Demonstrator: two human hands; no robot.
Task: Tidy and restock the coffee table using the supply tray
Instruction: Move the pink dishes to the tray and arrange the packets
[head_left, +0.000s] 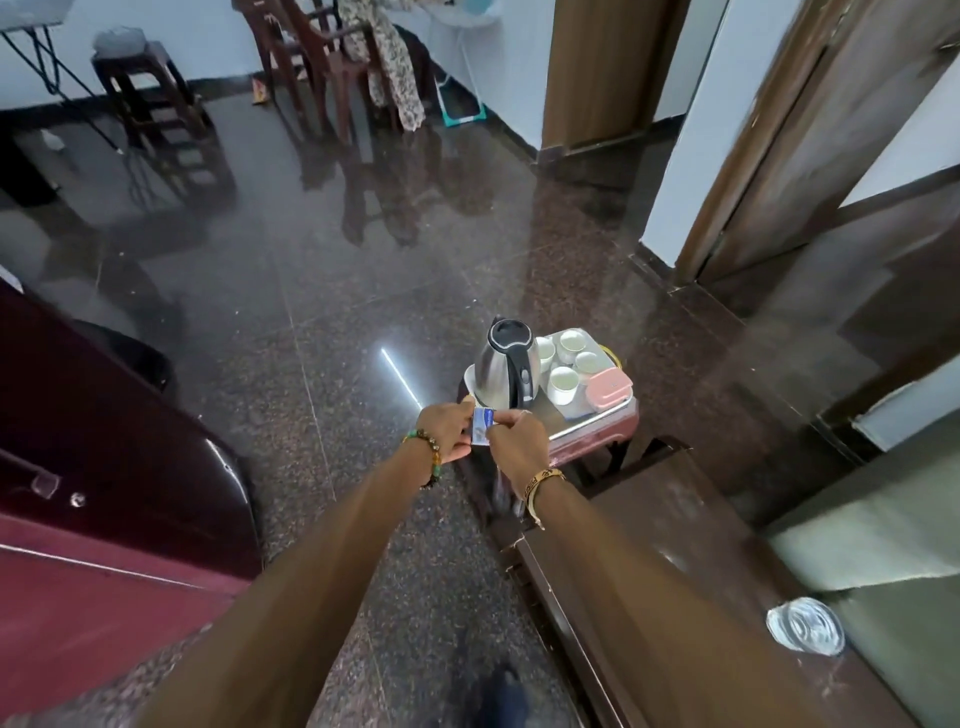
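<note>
A small blue and white packet (482, 426) is pinched between my left hand (448, 432) and my right hand (516, 440), just in front of the steel tray (597, 418). The tray sits on a pink stool (602, 441). On the tray stand a steel kettle with a black handle (506, 366), several white cups (563, 384) and a pink lidded box (609, 388).
A dark wooden table (649, 561) with a glass panel runs along my right, with a clear round lid or glass (805, 626) on it. A maroon cabinet (104, 467) stands at my left. Chairs and a stool are far back across the polished floor.
</note>
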